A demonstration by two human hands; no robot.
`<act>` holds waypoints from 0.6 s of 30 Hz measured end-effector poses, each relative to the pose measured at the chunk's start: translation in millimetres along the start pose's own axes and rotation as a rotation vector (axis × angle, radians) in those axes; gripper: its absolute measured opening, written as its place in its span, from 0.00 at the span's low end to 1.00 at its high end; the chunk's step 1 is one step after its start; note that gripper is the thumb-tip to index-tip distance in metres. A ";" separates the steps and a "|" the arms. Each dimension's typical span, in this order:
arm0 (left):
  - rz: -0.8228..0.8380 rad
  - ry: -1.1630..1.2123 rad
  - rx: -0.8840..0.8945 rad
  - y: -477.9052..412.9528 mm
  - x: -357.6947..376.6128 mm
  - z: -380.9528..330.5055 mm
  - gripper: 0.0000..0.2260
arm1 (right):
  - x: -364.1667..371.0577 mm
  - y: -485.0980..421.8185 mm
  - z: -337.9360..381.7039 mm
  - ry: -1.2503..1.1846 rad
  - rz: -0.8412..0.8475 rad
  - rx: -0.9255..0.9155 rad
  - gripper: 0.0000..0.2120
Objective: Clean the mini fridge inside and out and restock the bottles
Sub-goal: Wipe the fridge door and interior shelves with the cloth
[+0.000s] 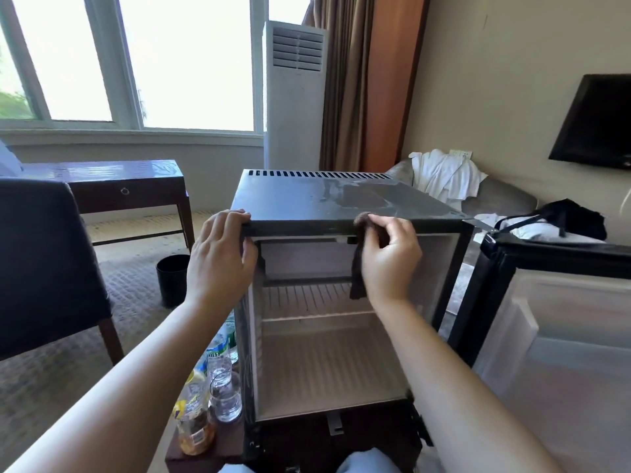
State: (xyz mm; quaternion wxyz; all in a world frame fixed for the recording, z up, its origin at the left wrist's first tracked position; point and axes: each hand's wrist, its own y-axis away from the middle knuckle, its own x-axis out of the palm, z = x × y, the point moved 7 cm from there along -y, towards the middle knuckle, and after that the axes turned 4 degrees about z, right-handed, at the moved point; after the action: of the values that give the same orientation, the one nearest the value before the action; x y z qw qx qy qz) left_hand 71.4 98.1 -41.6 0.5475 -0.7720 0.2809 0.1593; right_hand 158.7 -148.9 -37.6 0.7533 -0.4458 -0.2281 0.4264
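Gripping black metal mini fridge [307, 199] top edge, left hand [222, 257] fingers curled | right hand [391, 259] fingers pinching dark brown cloth [358, 274], hanging below them

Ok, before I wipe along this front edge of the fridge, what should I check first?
1. Grip: right hand pinches the cloth, ok.
2. Bracing: left hand holds the mini fridge by its top edge, ok.
3. Clearance: door swung open, off that edge, ok.
4. Contents: inside empty, bottles stand outside on the left, ok.
5. Cleanliness: top surface shows smears, not ok.
6. How clean the cloth is: cannot tell.
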 end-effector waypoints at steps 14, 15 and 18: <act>-0.003 0.028 -0.002 -0.3 0.7 4.7 0.11 | 7.9 -3.9 1.1 -0.042 0.074 0.264 0.02; 0.001 0.033 -0.002 -0.3 -0.2 4.5 0.11 | 19.2 3.4 15.5 -0.040 0.073 0.232 0.02; 0.015 0.069 -0.008 -2.4 -4.3 5.0 0.14 | 59.6 29.0 65.5 -0.072 0.169 0.111 0.02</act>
State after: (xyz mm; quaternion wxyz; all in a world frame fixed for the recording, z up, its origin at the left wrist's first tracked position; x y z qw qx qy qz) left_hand 69.8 104.5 -39.2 0.5333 -0.7769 0.3050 0.1378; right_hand 130.2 -60.3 -32.3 0.7294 -0.4055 -0.1926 0.5162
